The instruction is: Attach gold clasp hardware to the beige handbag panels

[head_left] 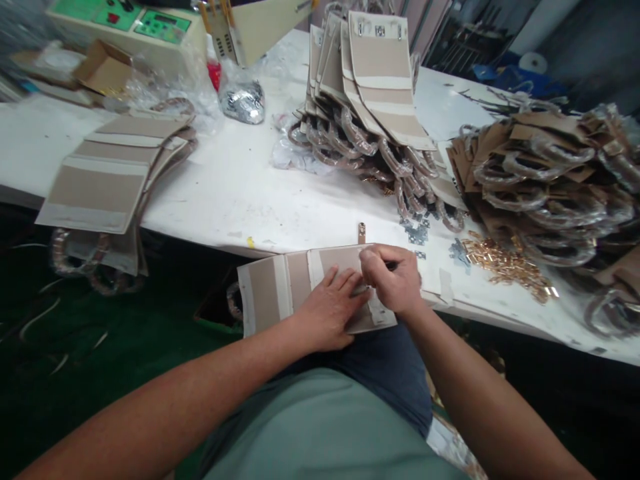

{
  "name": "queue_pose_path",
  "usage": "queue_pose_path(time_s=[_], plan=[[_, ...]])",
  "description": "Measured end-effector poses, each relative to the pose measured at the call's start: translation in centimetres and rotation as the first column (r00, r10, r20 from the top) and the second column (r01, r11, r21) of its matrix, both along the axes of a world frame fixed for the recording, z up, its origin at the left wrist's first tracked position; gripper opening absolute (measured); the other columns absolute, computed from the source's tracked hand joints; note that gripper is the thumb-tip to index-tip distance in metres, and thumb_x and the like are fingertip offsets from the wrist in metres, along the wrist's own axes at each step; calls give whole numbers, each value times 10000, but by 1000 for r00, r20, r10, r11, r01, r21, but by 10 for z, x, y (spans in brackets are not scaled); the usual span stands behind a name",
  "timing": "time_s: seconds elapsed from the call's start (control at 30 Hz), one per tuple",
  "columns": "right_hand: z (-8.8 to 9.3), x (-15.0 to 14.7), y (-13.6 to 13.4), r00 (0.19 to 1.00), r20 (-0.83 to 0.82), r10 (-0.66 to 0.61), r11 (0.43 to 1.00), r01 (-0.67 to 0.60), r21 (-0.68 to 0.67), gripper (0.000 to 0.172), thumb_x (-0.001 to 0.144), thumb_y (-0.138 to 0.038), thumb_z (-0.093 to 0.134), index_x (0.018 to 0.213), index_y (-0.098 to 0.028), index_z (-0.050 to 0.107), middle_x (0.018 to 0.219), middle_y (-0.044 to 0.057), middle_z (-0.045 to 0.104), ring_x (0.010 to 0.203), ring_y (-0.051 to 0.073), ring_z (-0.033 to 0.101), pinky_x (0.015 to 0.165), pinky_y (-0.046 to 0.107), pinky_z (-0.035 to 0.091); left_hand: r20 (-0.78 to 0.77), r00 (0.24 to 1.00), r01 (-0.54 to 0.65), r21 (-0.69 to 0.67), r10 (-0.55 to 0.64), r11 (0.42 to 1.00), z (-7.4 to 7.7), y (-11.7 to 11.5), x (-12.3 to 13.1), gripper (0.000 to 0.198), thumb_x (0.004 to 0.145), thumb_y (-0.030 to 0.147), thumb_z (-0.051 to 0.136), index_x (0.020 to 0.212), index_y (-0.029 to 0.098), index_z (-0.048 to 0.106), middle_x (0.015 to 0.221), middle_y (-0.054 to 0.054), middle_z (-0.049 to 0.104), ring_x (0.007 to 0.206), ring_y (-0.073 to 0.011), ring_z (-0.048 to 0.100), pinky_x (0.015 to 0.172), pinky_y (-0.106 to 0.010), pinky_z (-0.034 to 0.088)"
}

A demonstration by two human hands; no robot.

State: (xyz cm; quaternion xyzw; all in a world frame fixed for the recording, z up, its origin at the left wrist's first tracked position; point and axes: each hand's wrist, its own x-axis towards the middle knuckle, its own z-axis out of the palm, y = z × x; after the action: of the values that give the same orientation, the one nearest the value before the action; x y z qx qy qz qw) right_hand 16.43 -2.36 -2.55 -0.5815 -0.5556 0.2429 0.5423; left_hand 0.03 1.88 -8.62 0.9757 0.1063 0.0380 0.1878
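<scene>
A beige bag panel (299, 281) with pale strips lies across my lap against the table edge. My left hand (330, 312) rests flat on it, fingers stretched toward the right part of the panel. Closed in a fist, my right hand (394, 279) presses down near the panel's right end, beside my left fingertips. A bit of something dark shows at the fist, too little to name. Just beyond the panel, on the table, lies a small brown tab with gold metal (362, 233). Part of a wrapped handle (233, 300) shows at the panel's left end.
On the white table (225, 193), stacked panels with wrapped handles (380, 87) stand at the back, more panels (105, 167) at left. Brown pieces with wrapped handles (555, 167) are heaped at right, near gold fittings (510, 263) and thin metal plates (416, 230). A green-panelled machine (135, 33) stands back left.
</scene>
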Motion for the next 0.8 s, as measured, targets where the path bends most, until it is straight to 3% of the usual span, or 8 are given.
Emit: queue_pose_path(time_s=[0.1,0.17,0.3,0.43,0.63,0.73,0.8], plan=[[0,-5,1,979,169,111,994,-113,3,467,967,-275,571,538,-216,397,530,-49,372,504,106,366,543,301,293,15,1000,5,-18,-4,1000,1,1,1,948,714,412,802,1565,183,452,1696,-189,332,1584,-397,228,1316,-597,65],[-1,-3,2,969,215,123,992,-125,-6,459,956,-265,570,538,-214,389,531,-51,362,501,102,358,540,302,284,17,1000,5,-18,-5,1000,3,1,1,933,715,401,798,1558,184,461,1686,-185,353,1577,-395,243,1313,-599,78],[5,9,2,1000,-8,17,1000,-17,-22,476,990,-302,579,538,-223,452,523,-37,423,493,123,413,519,304,319,5,1000,4,-1,-4,1000,4,1,-2,930,722,459,829,1542,181,490,1670,-220,357,1574,-403,259,1308,-603,88],[9,13,-2,956,-290,-47,977,104,186,503,981,-385,631,534,-250,445,496,-41,414,444,135,405,472,305,354,-7,1000,6,19,-5,1000,4,-1,-4,965,733,461,842,1575,195,452,1671,-226,354,1582,-411,249,1304,-607,79],[-10,8,-5,927,-338,-163,980,192,54,491,961,-412,649,532,-260,464,478,-43,403,428,140,399,458,305,357,-41,999,17,5,-17,1000,10,0,-2,902,753,448,823,1550,200,481,1652,-233,385,1567,-414,288,1298,-615,99],[-8,7,-9,922,-343,-183,970,226,90,532,963,-474,635,513,-260,447,493,-25,420,459,154,423,491,320,384,-58,998,8,21,-7,1000,17,0,-5,909,753,442,820,1556,192,474,1656,-237,375,1572,-419,276,1292,-625,111],[-3,5,-18,937,-290,-196,975,217,42,556,963,-523,622,503,-255,461,496,-3,452,479,172,443,498,331,385,-63,998,-11,52,14,999,23,-6,-9,900,759,463,806,1548,180,478,1635,-239,404,1558,-419,305,1288,-628,135]])
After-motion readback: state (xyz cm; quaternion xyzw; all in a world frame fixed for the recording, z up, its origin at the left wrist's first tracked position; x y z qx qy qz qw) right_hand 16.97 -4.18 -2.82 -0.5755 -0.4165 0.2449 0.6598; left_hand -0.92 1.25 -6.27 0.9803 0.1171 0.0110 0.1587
